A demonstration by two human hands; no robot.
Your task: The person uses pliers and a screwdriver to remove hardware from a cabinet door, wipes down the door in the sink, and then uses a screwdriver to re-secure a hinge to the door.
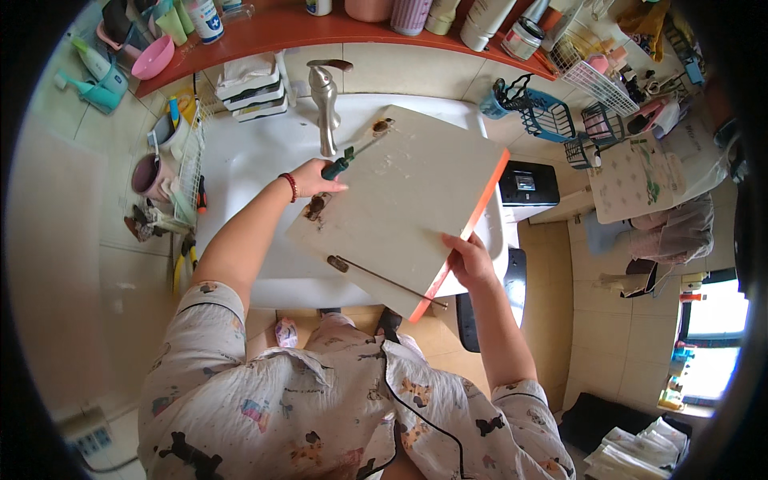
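Note:
A white cabinet door (416,184) with an orange edge lies tilted over the sink, its surface scuffed. Dark, stained hinge holes show along its left side. My left hand (314,179) is at that side, closed around a screwdriver (338,167) with a dark green handle. The screwdriver's thin shaft points up and right across the door, close to the far hinge hole. My right hand (470,260) grips the door's orange edge, thumb on top and fingers partly hidden beneath. A long thin rod (392,282) with a brown oval end runs along the near side of the door.
The white sink (240,176) lies under the door, with a metal faucet (324,104) behind it. A red-brown shelf (280,40) full of bottles spans the back. Wire baskets (192,160) hang at left; blue baskets (548,116) hang at right, above a black-topped bin (528,184).

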